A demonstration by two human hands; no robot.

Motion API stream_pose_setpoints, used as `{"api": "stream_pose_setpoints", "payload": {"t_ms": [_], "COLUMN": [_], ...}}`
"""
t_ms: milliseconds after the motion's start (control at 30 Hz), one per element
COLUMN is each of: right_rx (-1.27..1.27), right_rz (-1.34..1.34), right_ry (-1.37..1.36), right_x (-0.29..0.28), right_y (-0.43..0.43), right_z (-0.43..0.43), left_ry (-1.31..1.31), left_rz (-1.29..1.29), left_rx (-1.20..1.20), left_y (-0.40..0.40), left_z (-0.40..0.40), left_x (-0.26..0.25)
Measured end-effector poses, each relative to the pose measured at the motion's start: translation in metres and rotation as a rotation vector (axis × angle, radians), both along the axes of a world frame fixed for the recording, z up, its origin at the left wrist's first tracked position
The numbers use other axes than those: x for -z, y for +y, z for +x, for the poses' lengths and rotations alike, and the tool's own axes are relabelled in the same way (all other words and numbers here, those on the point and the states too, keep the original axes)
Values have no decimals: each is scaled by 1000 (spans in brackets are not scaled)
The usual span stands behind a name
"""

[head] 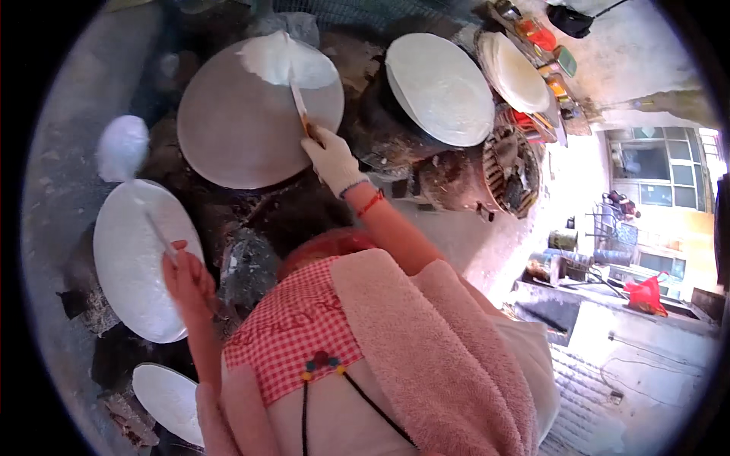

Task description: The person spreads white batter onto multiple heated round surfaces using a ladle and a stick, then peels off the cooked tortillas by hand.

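My right hand [332, 158], in a pale knit glove, is shut on a scraper [297, 102] with a wooden handle. Its blade meets white batter [282, 60] at the far edge of a round grey griddle [245, 131]. Bare, my left hand [191, 276] grips a thin-handled tool [159, 231], held over a second griddle covered with a white layer [134, 256]. A pale rounded mass [122, 147], blurred, shows at that tool's far end; whether it is a ladle or a sponge I cannot tell.
Another griddle with a white sheet [442, 88] stands to the right, beside a stack of thin flatbreads [516, 74]. A rusty drum [459, 182] is below them. One more white-covered griddle [168, 399] lies at lower left. A red bag [647, 293] and a distant person [624, 205] show at right.
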State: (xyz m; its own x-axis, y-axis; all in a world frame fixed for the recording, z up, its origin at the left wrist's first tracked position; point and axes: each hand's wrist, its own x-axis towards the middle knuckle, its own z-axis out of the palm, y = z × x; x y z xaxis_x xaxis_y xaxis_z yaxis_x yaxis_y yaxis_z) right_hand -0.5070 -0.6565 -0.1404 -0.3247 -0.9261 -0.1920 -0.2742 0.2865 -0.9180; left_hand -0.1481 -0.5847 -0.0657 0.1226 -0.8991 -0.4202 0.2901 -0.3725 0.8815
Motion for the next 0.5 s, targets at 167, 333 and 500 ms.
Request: {"api": "stream_pose_setpoints", "payload": {"t_ms": [167,333,500], "right_rx": [-150,82,-178], "right_rz": [24,56,147], "right_ry": [-61,-201,-190], "right_x": [-56,-28,-64], "right_y": [-30,-10,-24], "right_z": [-23,-3,4], "left_ry": [26,-1,-5], "left_rz": [19,-101,-98], "left_rx": [-157,-206,-352], "left_y": [11,46,41], "left_z": [-13,3,-7], "left_x": [18,18,7]}}
